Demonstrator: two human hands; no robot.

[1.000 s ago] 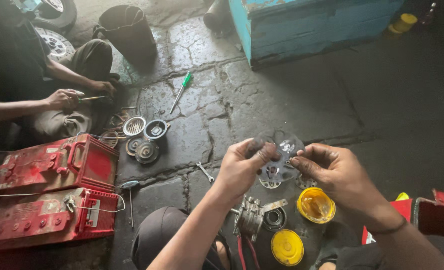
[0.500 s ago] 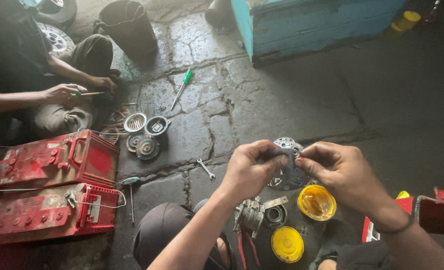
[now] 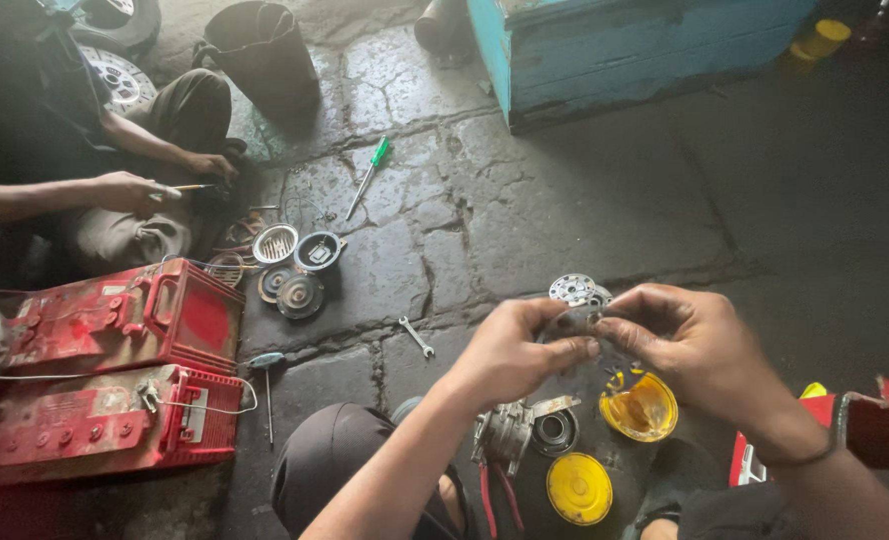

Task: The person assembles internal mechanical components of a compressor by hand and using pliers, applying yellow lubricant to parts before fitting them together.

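Both hands clamp on one small part: the left hand pinches from the near-left side, the right hand from the right, fingertips almost meeting over a perforated metal disc held up in mid-air above the cracked stone floor. The disc pokes out just above and between the two sets of fingers, its flat face turned up toward the camera (whatever is fixed behind it is hidden by the knuckles). It sits squarely between the hands, neither one clearly nearer.

Directly below lie an open yellow tub, a yellow lid and a grey motor housing. A small spanner lies just left of the left hand, a green-handled screwdriver farther off.

Compared with half a second ago, the disc now stands higher above the fingers and the hands are drawn closer together; a second ago a wider stretch of the part showed between them. At the far left, another person's hands work beside two red batteries.
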